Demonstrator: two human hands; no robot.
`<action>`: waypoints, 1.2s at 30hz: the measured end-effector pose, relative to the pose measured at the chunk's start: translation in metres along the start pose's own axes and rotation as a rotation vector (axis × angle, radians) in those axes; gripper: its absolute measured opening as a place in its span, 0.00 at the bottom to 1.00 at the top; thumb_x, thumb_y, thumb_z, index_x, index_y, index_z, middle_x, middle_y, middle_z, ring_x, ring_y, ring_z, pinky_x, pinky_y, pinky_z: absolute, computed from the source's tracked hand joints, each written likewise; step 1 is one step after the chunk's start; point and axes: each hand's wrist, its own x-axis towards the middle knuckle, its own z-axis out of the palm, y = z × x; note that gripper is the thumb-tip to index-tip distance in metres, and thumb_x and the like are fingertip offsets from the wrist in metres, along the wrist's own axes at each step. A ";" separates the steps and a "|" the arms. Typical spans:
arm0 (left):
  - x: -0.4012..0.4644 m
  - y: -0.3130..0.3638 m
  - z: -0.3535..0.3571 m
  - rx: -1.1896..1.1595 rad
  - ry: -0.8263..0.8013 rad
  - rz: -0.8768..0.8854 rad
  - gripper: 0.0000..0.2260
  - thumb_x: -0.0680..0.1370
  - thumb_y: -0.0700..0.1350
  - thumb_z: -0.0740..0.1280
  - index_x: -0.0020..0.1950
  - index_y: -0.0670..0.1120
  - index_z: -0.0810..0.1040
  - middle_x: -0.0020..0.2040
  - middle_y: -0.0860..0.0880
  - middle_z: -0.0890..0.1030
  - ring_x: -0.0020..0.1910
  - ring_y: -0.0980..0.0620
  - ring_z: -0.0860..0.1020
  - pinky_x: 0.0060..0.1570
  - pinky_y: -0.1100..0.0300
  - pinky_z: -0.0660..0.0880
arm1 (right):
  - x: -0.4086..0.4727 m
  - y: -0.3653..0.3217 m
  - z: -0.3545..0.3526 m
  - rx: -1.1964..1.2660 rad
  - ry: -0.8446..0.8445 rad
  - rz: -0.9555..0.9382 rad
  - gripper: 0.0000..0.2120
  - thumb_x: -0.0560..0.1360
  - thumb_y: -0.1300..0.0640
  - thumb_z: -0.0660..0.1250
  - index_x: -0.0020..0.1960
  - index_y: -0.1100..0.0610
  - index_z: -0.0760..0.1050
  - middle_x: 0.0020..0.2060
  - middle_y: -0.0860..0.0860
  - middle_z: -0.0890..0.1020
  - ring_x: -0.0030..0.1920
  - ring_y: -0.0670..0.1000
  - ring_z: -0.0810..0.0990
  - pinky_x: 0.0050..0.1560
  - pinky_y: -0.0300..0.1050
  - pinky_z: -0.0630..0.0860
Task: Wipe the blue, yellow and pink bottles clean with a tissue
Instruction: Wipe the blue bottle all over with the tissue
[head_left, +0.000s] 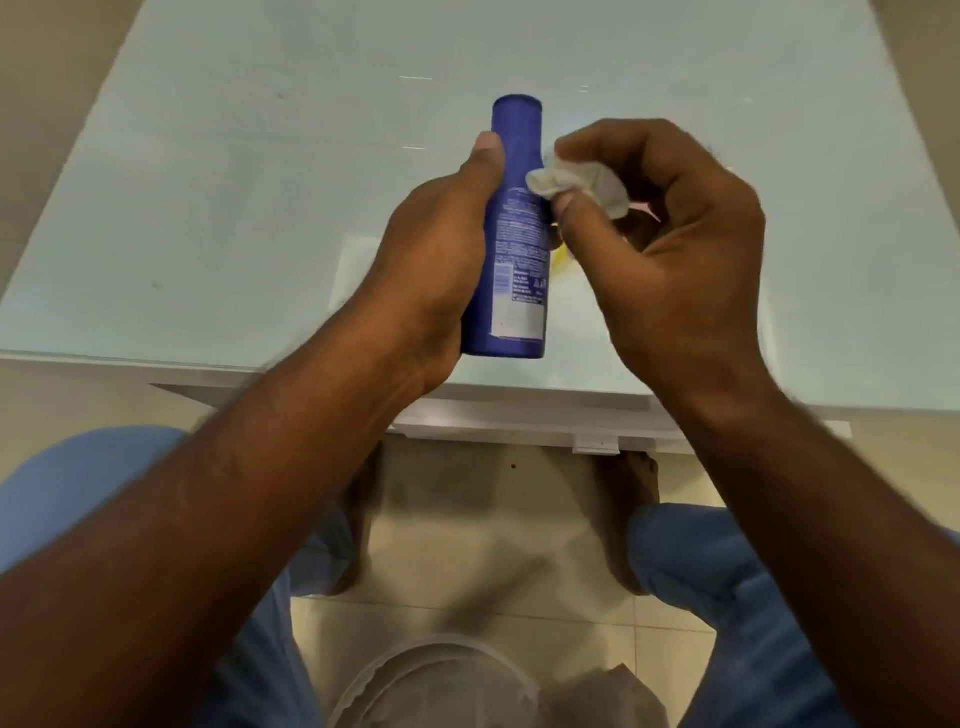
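My left hand (441, 249) grips the blue bottle (514, 228) around its left side and holds it above the table, its printed back label facing me and its cap pointing away. My right hand (670, 249) pinches a crumpled white tissue (576, 182) and presses it against the bottle's right side near the middle. A sliver of the yellow bottle (563, 254) and a sliver of the pink bottle (644, 209) show behind my right hand; most of both is hidden.
The pale glass-topped table (234, 208) stretches ahead, its near edge under my wrists. Below it lie a tiled floor, my knees in blue trousers and my bare feet. A white bin with a plastic liner (447, 680) stands between my legs.
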 end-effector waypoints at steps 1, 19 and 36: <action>0.000 -0.001 0.001 -0.003 -0.005 0.002 0.15 0.86 0.57 0.58 0.54 0.51 0.80 0.45 0.50 0.86 0.43 0.50 0.86 0.50 0.51 0.85 | -0.002 -0.001 0.001 -0.005 -0.012 -0.012 0.09 0.81 0.60 0.74 0.60 0.59 0.84 0.54 0.50 0.86 0.54 0.48 0.85 0.56 0.50 0.85; 0.006 0.002 -0.005 -0.100 -0.047 0.035 0.21 0.87 0.56 0.54 0.68 0.46 0.78 0.54 0.47 0.88 0.50 0.47 0.87 0.53 0.50 0.84 | -0.016 -0.008 0.001 -0.089 -0.216 -0.145 0.08 0.74 0.66 0.70 0.40 0.55 0.84 0.40 0.44 0.84 0.43 0.43 0.81 0.73 0.35 0.69; 0.005 -0.003 -0.004 0.102 -0.139 0.075 0.19 0.84 0.61 0.55 0.52 0.53 0.81 0.42 0.53 0.88 0.40 0.52 0.87 0.46 0.55 0.84 | -0.001 -0.006 -0.007 0.165 0.021 0.110 0.10 0.79 0.68 0.70 0.53 0.54 0.84 0.49 0.50 0.87 0.52 0.44 0.86 0.49 0.35 0.82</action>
